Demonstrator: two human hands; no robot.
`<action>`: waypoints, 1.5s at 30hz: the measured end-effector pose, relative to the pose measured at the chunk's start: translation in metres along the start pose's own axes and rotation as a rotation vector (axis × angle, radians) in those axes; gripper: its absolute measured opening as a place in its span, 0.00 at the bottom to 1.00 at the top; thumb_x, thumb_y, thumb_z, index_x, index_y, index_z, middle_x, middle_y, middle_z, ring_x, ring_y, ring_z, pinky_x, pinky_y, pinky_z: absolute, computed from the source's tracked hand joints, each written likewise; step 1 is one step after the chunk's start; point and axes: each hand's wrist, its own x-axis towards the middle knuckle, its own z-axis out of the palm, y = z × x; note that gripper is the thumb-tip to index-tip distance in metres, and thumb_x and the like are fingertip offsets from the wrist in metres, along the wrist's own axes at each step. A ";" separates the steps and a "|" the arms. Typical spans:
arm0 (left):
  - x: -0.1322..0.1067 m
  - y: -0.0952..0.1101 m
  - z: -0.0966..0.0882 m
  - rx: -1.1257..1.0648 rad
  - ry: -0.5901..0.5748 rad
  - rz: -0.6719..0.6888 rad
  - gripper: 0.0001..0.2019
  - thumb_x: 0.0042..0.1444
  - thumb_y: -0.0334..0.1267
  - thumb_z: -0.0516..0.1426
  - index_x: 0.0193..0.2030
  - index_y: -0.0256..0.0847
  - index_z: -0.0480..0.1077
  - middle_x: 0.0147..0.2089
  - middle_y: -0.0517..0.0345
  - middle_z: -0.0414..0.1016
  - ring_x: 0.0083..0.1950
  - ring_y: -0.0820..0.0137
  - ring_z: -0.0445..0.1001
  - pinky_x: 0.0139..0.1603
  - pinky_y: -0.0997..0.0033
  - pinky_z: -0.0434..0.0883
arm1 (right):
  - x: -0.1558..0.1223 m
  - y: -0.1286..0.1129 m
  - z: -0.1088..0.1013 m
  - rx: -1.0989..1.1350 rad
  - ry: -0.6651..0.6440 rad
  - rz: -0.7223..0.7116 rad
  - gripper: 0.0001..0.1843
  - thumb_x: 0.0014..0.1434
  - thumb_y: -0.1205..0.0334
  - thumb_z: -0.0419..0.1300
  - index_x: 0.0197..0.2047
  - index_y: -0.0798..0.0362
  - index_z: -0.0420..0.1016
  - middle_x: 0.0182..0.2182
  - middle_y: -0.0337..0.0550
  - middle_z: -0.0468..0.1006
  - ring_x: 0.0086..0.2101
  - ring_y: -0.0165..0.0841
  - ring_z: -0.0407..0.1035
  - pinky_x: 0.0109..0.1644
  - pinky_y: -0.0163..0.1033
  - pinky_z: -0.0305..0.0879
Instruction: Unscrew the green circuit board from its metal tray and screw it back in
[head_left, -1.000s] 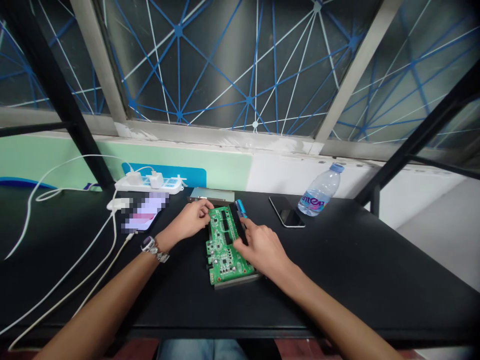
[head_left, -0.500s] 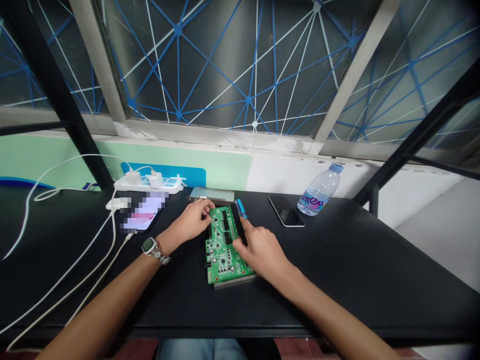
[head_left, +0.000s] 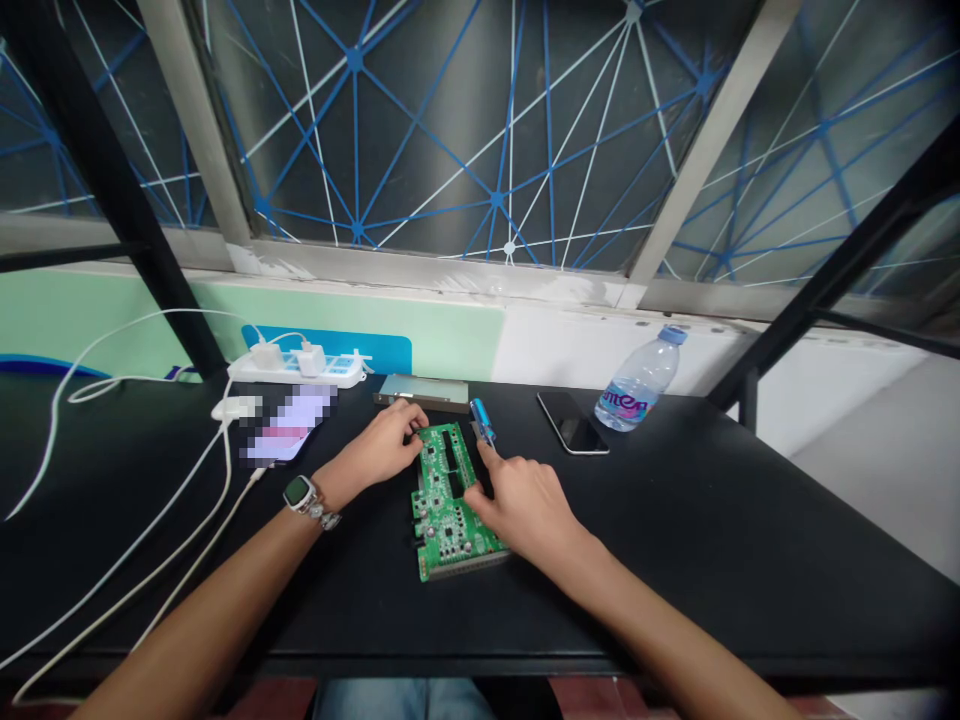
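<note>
Green circuit board [head_left: 442, 505] is lying component side up near the middle of the black table [head_left: 675, 560], long axis running away from the person, far end tilting a bit left. Grey metal edge [head_left: 469, 568] is showing under its near end.

Left hand [head_left: 386, 443] is sitting at the board's far left corner. Fingers are curling in, gap narrow; can't tell if they're pinching the edge or just resting on it. Wrist is wearing a watch [head_left: 298, 491].

Right hand [head_left: 529, 500] is working the right side: thumb is reaching over the board's long edge, index is pointing forward, the two spreading apart. Other fingers are folding under, out of sight, so can't tell if they're gripping anything. Index tip is ending right by the lower end of a blue tool [head_left: 481, 415]; contact unclear.

Flat metal box [head_left: 424, 390] is lying behind the board, near the wall. Dark phone [head_left: 574, 422] is lying to the right, clear bottle [head_left: 637, 390] standing just beyond it. Over on the left, a lit phone [head_left: 292, 425] is lying with a cable [head_left: 202, 545] plugged in, and a white power strip [head_left: 300, 372] is sitting behind it, carrying plugs.
</note>
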 end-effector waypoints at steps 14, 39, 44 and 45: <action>0.001 0.004 -0.002 -0.012 0.008 0.044 0.09 0.60 0.27 0.48 0.38 0.40 0.68 0.38 0.55 0.69 0.37 0.68 0.70 0.39 0.68 0.67 | -0.002 -0.003 0.000 -0.091 -0.039 -0.101 0.28 0.57 0.64 0.51 0.61 0.55 0.66 0.29 0.52 0.82 0.28 0.45 0.78 0.30 0.40 0.61; 0.002 -0.007 0.000 0.022 0.000 0.061 0.11 0.62 0.28 0.48 0.41 0.41 0.70 0.40 0.55 0.68 0.40 0.67 0.70 0.41 0.67 0.66 | -0.003 0.004 -0.005 -0.029 -0.018 -0.047 0.24 0.56 0.58 0.53 0.56 0.51 0.67 0.30 0.48 0.82 0.29 0.45 0.77 0.30 0.39 0.54; 0.001 -0.007 -0.001 0.023 -0.001 0.060 0.11 0.62 0.28 0.48 0.41 0.41 0.70 0.40 0.55 0.68 0.40 0.66 0.70 0.42 0.66 0.67 | -0.002 0.010 -0.005 -0.023 -0.060 -0.026 0.30 0.56 0.55 0.54 0.61 0.53 0.63 0.32 0.51 0.81 0.31 0.47 0.76 0.30 0.40 0.53; 0.001 -0.007 -0.001 0.024 -0.003 0.059 0.11 0.62 0.28 0.48 0.41 0.41 0.70 0.40 0.55 0.68 0.40 0.66 0.70 0.42 0.66 0.67 | -0.001 0.010 -0.005 -0.016 -0.067 -0.030 0.29 0.56 0.56 0.53 0.61 0.53 0.63 0.32 0.51 0.81 0.31 0.46 0.76 0.30 0.40 0.53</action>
